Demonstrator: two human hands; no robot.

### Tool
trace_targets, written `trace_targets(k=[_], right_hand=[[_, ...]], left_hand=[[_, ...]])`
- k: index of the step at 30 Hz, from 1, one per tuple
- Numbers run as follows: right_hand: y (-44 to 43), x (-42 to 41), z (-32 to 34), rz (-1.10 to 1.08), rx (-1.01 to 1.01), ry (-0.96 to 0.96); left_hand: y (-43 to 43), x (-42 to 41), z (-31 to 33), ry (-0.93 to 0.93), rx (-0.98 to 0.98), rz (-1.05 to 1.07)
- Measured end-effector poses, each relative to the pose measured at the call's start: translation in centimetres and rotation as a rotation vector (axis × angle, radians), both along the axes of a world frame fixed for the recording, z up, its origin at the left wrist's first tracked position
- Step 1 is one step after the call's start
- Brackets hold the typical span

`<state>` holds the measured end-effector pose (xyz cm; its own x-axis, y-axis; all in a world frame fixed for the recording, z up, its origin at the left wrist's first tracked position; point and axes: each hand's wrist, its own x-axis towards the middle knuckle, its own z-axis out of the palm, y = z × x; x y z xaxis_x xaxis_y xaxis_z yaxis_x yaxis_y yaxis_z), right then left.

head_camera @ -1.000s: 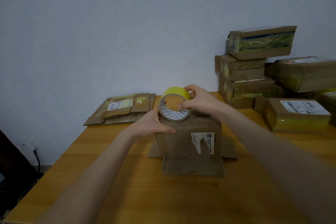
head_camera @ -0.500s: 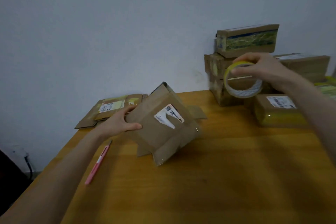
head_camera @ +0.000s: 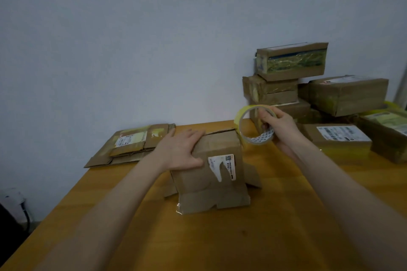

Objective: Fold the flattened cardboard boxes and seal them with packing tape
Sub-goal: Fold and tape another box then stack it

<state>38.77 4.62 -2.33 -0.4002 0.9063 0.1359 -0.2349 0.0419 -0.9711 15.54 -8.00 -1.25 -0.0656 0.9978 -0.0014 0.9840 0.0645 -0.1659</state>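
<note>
A brown cardboard box [head_camera: 220,187] with a torn white label stands upright in the middle of the wooden table [head_camera: 264,237], its bottom flaps splayed on the surface. My left hand [head_camera: 180,152] grips its upper left corner, fingers over the top and thumb on the front face. My right hand [head_camera: 279,127] holds a yellow roll of packing tape [head_camera: 244,116] just right of the box's top, fingers through the roll's core. A stack of flattened boxes [head_camera: 132,145] lies at the table's back left.
A pile of sealed boxes [head_camera: 308,86] stands against the wall at the back right, with more taped boxes [head_camera: 339,141] in front of it. The table's left edge drops off to a dark floor with a cable [head_camera: 24,213].
The box went from tilted in my left hand to standing upright. My right hand brought the tape roll back from the right to the box's top edge.
</note>
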Motion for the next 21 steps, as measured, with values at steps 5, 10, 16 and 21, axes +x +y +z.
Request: trace_targets(k=[5,10,16,21], right_hand=[[0.4,0.2,-0.9,-0.053,-0.105,0.015],[0.6,0.6,-1.2,-0.049,-0.361,0.166],[0.0,0.2,-1.0,-0.06,-0.492,0.278],[-0.1,0.0,-0.6,-0.086,-0.5,0.306]], left_hand=[[1.0,2.0,-2.3,-0.005,-0.064,-0.022],[0.9,2.3,-1.9,-0.032,-0.06,-0.006],[1.3,4.0,-0.9,-0.08,0.117,-0.004],[1.8,5.0,0.1,-0.136,0.245,-0.064]])
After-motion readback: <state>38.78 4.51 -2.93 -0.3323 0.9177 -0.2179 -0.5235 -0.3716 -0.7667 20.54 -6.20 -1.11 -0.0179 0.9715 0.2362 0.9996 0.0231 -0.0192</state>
